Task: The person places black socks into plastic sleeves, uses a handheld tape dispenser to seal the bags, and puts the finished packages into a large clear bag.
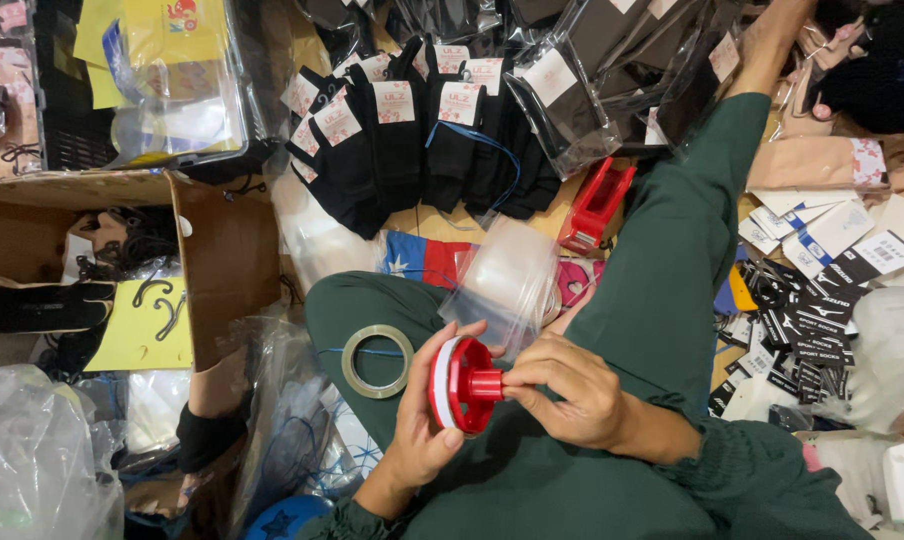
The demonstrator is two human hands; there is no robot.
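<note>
Red plastic at lower centre of the frame: a tape spool core (462,385) with a white roll on it, gripped from both sides over the lap. Left hand (427,420) cupped around the wheel's rim, fingers closed on it from below and behind. Right hand (572,395) pinched shut on the short red hub, thumb and forefinger on its end.

Best done, by the look of it, with the wheel held still in the left palm and only the hub worked by the right fingertips, square to the wheel, no tilting.

Left to right for room: open cardboard box (222,260) at centre left, crinkled plastic bags beneath it; a loose ring of clear tape (377,361) on the knee, just beside the left hand; black socks (402,140) fanned at top centre; a red tape dispenser (594,205) right of them, well apart; card labels (812,300) crowding the right edge. Free space only above the lap; elbows hemmed on both sides.
</note>
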